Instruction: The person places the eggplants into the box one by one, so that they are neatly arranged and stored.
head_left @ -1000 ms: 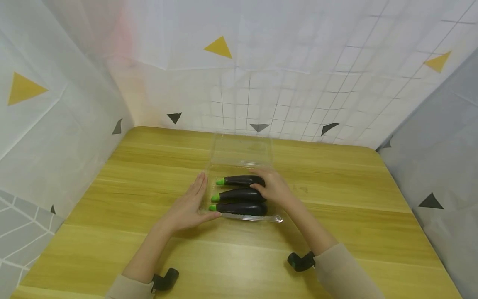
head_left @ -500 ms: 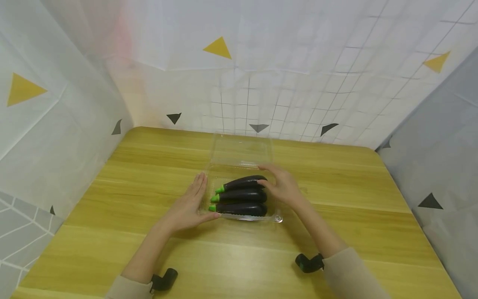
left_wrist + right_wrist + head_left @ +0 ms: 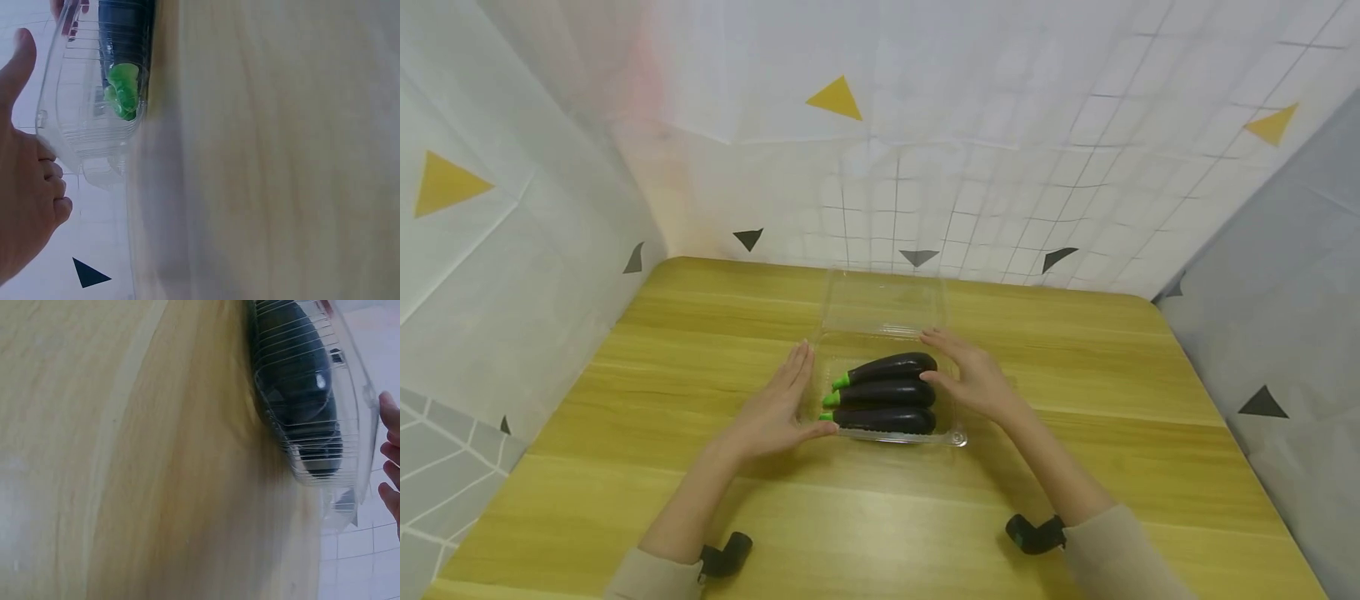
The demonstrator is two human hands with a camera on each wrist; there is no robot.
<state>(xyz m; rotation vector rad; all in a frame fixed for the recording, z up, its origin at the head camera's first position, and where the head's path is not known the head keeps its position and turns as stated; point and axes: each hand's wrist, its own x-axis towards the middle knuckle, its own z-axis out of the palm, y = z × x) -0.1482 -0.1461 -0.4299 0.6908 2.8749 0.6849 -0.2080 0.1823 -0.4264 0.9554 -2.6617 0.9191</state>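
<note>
An open clear plastic clamshell box (image 3: 953, 438) lies on the table, its lid (image 3: 883, 302) folded back toward the wall. Side by side inside are three eggplants: the far one (image 3: 897, 365), the middle one (image 3: 887, 392) and the near one (image 3: 887, 420), green stem ends to the left. My left hand (image 3: 769, 414) rests along the box's left side, fingers straight and thumb by the front corner. My right hand (image 3: 977, 379) is at the right side with fingers loosely bent, holding no eggplant. The right wrist view shows its fingertips (image 3: 389, 406) close to the rim; contact is unclear.
The wooden table (image 3: 880, 517) spreads around the box. White patterned sheeting (image 3: 760, 183) hangs behind and at both sides. Black wrist mounts (image 3: 726, 555) stick out from both forearms above the table.
The far eggplant's stem end has swung nearer to the middle one. My right hand has let go of that eggplant and drawn right to the box's edge. The left hand has barely moved.
</note>
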